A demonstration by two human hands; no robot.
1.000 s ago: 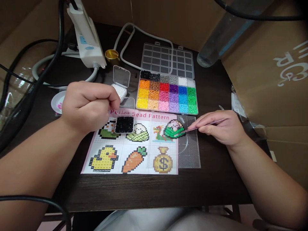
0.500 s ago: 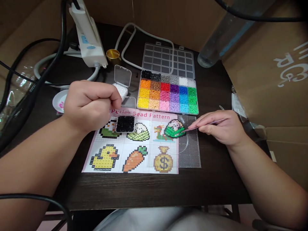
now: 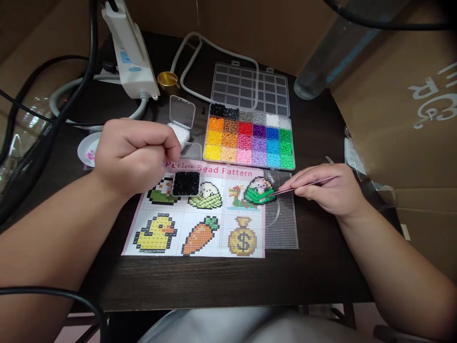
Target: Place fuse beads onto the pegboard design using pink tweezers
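Observation:
My right hand (image 3: pixel 326 188) pinches a pair of thin metal tweezers (image 3: pixel 307 185), whose tips touch or nearly touch the right edge of a bead figure (image 3: pixel 260 191). That figure has green beads below, white and pale ones above and a dark outline. It sits on a clear pegboard (image 3: pixel 282 224) that partly overlaps the printed bead pattern sheet (image 3: pixel 178 209). Closed in a fist, my left hand (image 3: pixel 137 157) is above the sheet's upper left; its finger ends are hidden, so I cannot see whether it holds anything. Nearby is a small open box of black beads (image 3: pixel 186 183).
Behind the sheet lies an open sorting case (image 3: pixel 248 136) of coloured beads. A small box of white beads (image 3: pixel 180 133), a gold cup (image 3: pixel 167 81) and a white dish (image 3: pixel 87 148) stand left of it. A power strip (image 3: pixel 134 62), cables and cardboard walls (image 3: pixel 396 124) surround the workspace.
Almost nothing differs. Both hands, the tweezers and the bead figure keep their places; the view shifts only very slightly.

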